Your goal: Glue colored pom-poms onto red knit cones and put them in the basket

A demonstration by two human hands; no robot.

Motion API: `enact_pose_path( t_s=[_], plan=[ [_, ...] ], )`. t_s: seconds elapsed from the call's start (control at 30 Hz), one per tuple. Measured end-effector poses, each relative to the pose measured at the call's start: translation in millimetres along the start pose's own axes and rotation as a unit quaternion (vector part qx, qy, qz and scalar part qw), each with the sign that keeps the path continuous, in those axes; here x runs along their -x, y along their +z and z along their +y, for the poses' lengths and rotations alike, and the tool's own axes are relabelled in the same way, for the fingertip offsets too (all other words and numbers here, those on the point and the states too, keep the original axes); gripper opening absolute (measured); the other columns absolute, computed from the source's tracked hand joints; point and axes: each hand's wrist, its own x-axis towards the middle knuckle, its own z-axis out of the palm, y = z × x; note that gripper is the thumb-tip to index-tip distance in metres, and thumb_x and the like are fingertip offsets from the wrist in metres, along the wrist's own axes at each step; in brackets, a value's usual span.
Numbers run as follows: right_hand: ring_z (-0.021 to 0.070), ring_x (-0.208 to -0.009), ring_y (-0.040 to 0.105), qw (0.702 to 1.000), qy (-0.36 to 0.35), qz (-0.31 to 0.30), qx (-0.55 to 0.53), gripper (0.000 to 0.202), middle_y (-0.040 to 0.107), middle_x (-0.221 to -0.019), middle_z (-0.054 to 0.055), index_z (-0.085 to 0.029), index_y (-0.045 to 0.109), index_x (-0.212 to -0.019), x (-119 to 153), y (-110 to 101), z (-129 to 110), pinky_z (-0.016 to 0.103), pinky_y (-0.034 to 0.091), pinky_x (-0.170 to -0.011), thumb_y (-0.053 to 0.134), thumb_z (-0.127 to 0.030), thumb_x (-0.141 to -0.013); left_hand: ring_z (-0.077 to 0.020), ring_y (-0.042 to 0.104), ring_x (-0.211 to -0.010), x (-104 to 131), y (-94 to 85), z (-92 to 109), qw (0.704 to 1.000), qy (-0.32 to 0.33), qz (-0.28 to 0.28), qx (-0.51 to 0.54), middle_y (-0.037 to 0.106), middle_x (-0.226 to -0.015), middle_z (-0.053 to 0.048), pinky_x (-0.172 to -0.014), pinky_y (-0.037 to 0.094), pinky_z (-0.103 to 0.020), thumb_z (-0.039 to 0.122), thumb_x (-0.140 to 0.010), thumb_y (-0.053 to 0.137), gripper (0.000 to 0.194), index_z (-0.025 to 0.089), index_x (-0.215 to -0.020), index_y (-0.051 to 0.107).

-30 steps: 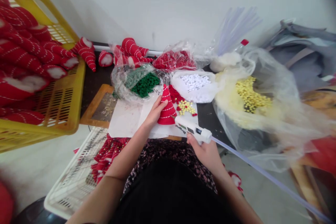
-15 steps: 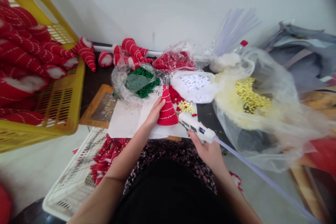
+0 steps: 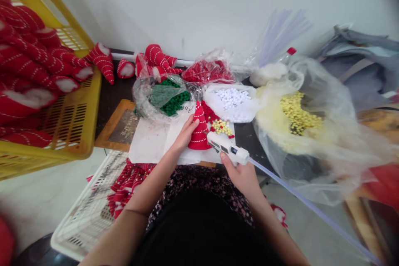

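My left hand (image 3: 186, 132) is closed on the left side of a red cone hat (image 3: 199, 133) with white dashed stitching, its tip pointing away from me. My right hand (image 3: 238, 172) grips a white hot glue gun (image 3: 227, 148) by its handle. The gun's nozzle is at the right side of the cone; whether it touches cannot be made out. A long clear glue stick (image 3: 296, 195) trails from the gun's back end. Small yellow pompoms (image 3: 220, 126) and red pompoms (image 3: 208, 111) lie just beyond, on white paper (image 3: 149, 141).
Bags of green (image 3: 170, 97), white (image 3: 232, 99) and yellow pompoms (image 3: 301, 114) stand around the paper. A yellow crate (image 3: 89, 133) of stuffed red cones is at left, a white basket (image 3: 70, 220) below it. Spare glue sticks (image 3: 280, 35) lean at the wall.
My right hand has moved the glue gun slightly left, bringing its nozzle over the right side of the cone. My left hand still holds the cone, shifted slightly right.
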Motion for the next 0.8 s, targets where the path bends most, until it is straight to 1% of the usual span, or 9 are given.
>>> enact_pose_path(
  t_s=[0.07,0.17,0.3,0.37,0.43,0.53,0.6,0.7,0.8],
  plan=[
    [0.0298,-0.08,0.08,1.0,-0.004,-0.003,0.007,0.045,0.082,-0.085,0.012,-0.019,0.079,-0.094,0.8,-0.8,1.1,0.037,0.066,-0.074,0.056,-0.057,-0.102,-0.0365,0.072,-0.119,-0.4,0.4,0.3,1.0,0.0,0.004,0.001,0.079,-0.122,-0.008,-0.105,0.054,-0.048,0.059,-0.078,0.082,0.056,0.023,-0.119,0.071],
    [0.0313,-0.083,0.08,1.0,-0.005,0.009,0.025,0.047,0.082,-0.088,0.014,-0.019,0.08,-0.097,4.8,0.6,7.3,0.041,0.066,-0.078,0.055,-0.059,-0.102,-0.0363,0.071,-0.12,-1.4,0.3,1.0,1.0,0.001,0.018,0.009,0.079,-0.12,-0.007,-0.105,0.054,-0.047,0.059,-0.076,0.084,0.055,0.023,-0.116,0.072],
    [0.0333,-0.089,0.079,0.998,0.036,0.043,0.006,0.047,0.082,-0.095,0.018,-0.016,0.078,-0.107,6.0,-0.2,11.9,0.041,0.065,-0.075,0.061,-0.059,-0.099,-0.037,0.071,-0.121,-2.0,-0.8,2.3,0.999,-0.009,0.031,0.027,0.079,-0.117,-0.008,-0.104,0.054,-0.047,0.058,-0.075,0.085,0.054,0.024,-0.116,0.073],
    [0.0309,-0.089,0.079,0.997,0.049,0.038,-0.038,0.04,0.082,-0.094,0.015,-0.018,0.078,-0.102,2.9,-3.0,10.1,0.039,0.065,-0.075,0.062,-0.055,-0.099,-0.0373,0.071,-0.12,-1.4,-1.6,3.2,0.999,-0.017,0.031,0.034,0.08,-0.117,-0.008,-0.103,0.055,-0.048,0.059,-0.075,0.085,0.055,0.024,-0.116,0.074],
    [0.0277,-0.087,0.078,0.995,0.053,0.016,-0.089,0.037,0.082,-0.092,0.012,-0.02,0.077,-0.092,-1.2,-6.1,7.2,0.037,0.064,-0.077,0.059,-0.05,-0.102,-0.0376,0.071,-0.122,-0.2,-2.3,4.4,0.999,-0.02,0.025,0.04,0.08,-0.119,-0.009,-0.105,0.054,-0.048,0.058,-0.074,0.086,0.057,0.023,-0.117,0.076],
    [0.0241,-0.079,0.074,0.988,0.069,-0.003,-0.138,0.043,0.079,-0.086,0.01,-0.021,0.075,-0.08,-6.6,-8.3,5.0,0.034,0.062,-0.073,0.055,-0.049,-0.105,-0.0384,0.069,-0.126,2.5,-3.2,6.7,0.999,-0.017,0.012,0.049,0.08,-0.121,-0.01,-0.107,0.053,-0.048,0.057,-0.073,0.086,0.059,0.022,-0.119,0.077],
    [0.0226,-0.074,0.071,0.986,0.072,-0.015,-0.147,0.047,0.078,-0.084,0.009,-0.021,0.073,-0.076,-9.1,-7.9,6.6,0.033,0.06,-0.068,0.053,-0.05,-0.106,-0.0386,0.069,-0.127,4.2,-3.7,8.1,0.999,-0.015,0.006,0.052,0.08,-0.122,-0.01,-0.107,0.053,-0.048,0.057,-0.073,0.086,0.059,0.022,-0.12,0.078],
    [0.0199,-0.065,0.066,0.987,0.051,-0.043,-0.148,0.05,0.077,-0.081,0.008,-0.021,0.072,-0.072,-11.2,-6.4,11.3,0.032,0.057,-0.064,0.051,-0.05,-0.106,-0.0381,0.07,-0.125,5.6,-4.4,9.2,0.998,-0.018,0.003,0.055,0.08,-0.123,-0.011,-0.107,0.054,-0.047,0.057,-0.07,0.087,0.06,0.021,-0.118,0.079],
    [0.0176,-0.058,0.061,0.988,0.043,-0.051,-0.141,0.052,0.075,-0.074,0.007,-0.021,0.07,-0.07,-11.8,-5.9,14.4,0.03,0.055,-0.06,0.05,-0.052,-0.107,-0.0378,0.069,-0.126,6.0,-4.9,9.1,0.998,-0.017,-0.001,0.057,0.08,-0.126,-0.011,-0.107,0.053,-0.046,0.057,-0.069,0.088,0.059,0.021,-0.115,0.08]
  ],
)
